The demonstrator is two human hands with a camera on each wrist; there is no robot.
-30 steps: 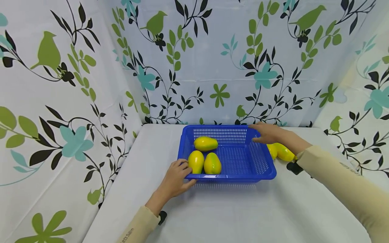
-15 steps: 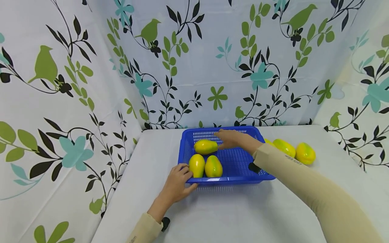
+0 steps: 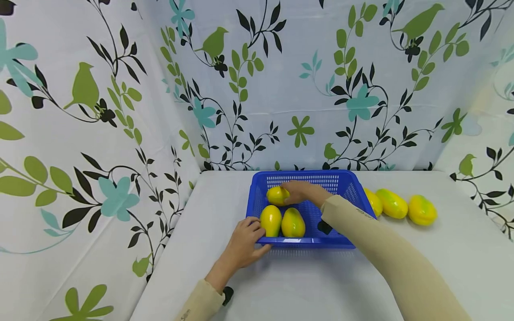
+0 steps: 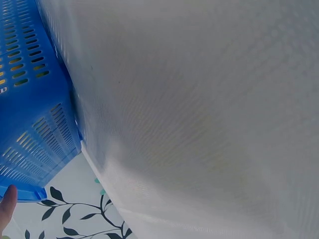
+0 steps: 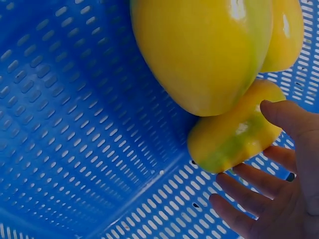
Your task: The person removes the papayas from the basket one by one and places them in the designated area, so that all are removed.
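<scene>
Head view: the right hand (image 3: 299,192) is inside the blue plastic basket (image 3: 321,243), set against the far mango (image 3: 277,196), while the left hand (image 3: 242,243) grips the rim at the near left corner. Two mangoes, the near left mango (image 3: 271,220) and the near right mango (image 3: 293,223), sit just in front; three more mangoes (image 3: 392,203) lie on the white cloth (image 3: 321,285) right of the basket. I'd call this step placing or adjusting that far mango.

Left wrist: mostly cloth, the basket's slotted wall, and one fingertip (image 4: 9,196) at the rim; the grip itself is out of shot.

Right wrist: fingers spread wide and fairly straight, thumb over the mango's near end, fingertips along its lower edge, not wrapped round. Moving it would call for closing in; letting go, simply lifting clear.
</scene>
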